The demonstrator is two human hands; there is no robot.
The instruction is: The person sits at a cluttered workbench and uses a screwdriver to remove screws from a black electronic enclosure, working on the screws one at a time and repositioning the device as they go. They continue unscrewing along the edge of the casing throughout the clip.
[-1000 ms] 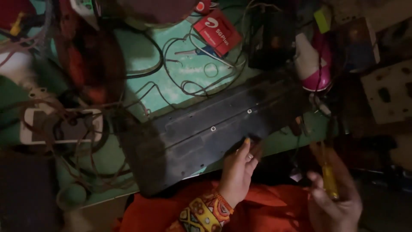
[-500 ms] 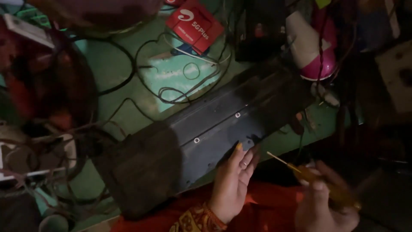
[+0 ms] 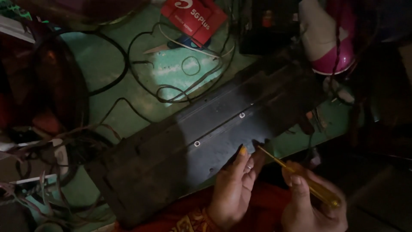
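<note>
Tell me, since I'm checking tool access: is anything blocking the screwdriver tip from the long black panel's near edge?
Nothing visible blocks it. The right hand holds the yellow-handled screwdriver, its tip already at the black panel edge, beside the left hand fingers resting there.

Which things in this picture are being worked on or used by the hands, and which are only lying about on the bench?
In use:
- long black panel, with screws along it
- yellow-handled screwdriver, tip at the panel's near edge
- left hand, resting on the panel
- right hand, gripping the screwdriver

Lying about:
- red packet
- black cables
- pink and white appliance
- green bench top
</note>
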